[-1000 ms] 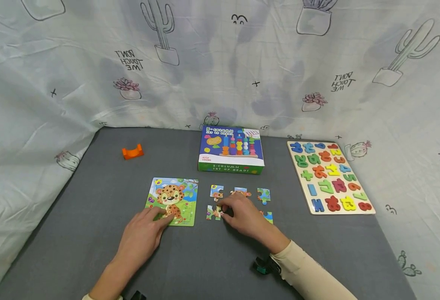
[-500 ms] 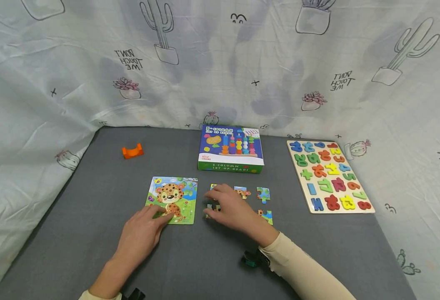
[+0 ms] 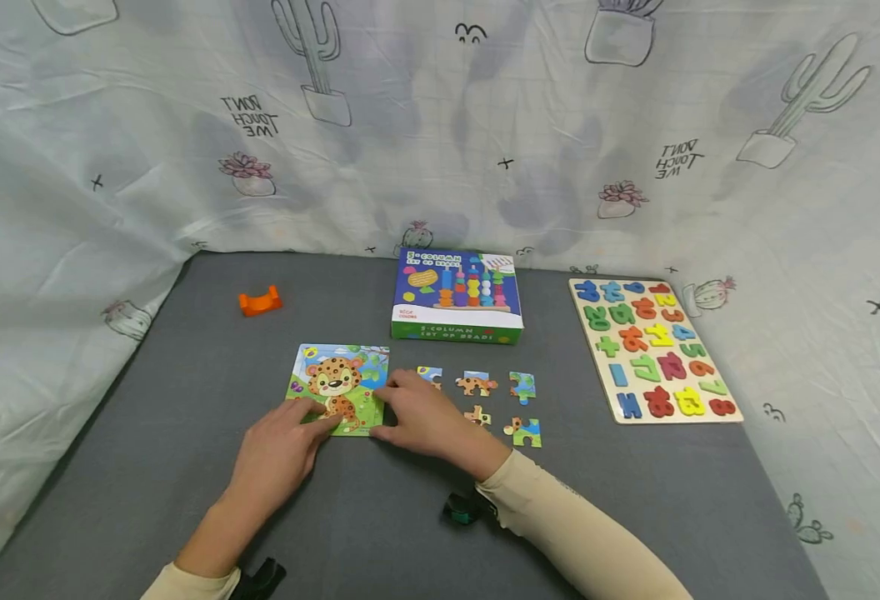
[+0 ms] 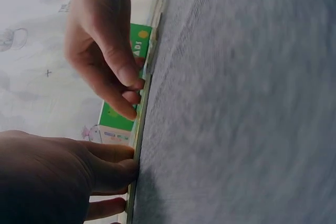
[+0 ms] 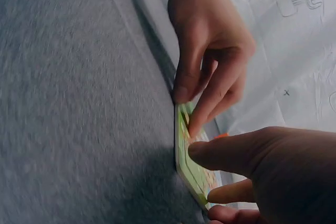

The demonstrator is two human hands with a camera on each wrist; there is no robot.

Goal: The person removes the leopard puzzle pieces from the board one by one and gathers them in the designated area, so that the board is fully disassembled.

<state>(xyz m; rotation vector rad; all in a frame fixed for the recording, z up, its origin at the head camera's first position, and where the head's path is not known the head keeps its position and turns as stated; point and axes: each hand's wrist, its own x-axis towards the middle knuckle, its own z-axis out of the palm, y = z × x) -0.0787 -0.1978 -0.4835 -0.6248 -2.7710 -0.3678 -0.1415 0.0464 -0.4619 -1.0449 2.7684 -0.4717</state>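
A square leopard jigsaw board (image 3: 337, 383) lies flat on the grey table in the head view. My left hand (image 3: 278, 446) rests on its lower left part, thumb and forefinger touching it near the front edge. At the board's right edge, my right hand (image 3: 425, 417) touches it with thumb and forefinger spread along that side. In the right wrist view, the right thumb (image 5: 202, 153) lies against the board, with other fingertips near its edge. Loose puzzle pieces lie right of the board, among them a leopard-body piece (image 3: 476, 384); my right hand partly covers others.
Behind the board stands a bead-set box (image 3: 457, 292). An orange curved block (image 3: 260, 302) lies at the back left. A wooden number board (image 3: 653, 350) sits on the right. A patterned cloth (image 3: 440, 125) hangs behind the table.
My right hand has moved left from the loose pieces to the board's right edge. The board has shifted slightly away from me, and the left hand has stayed on it.
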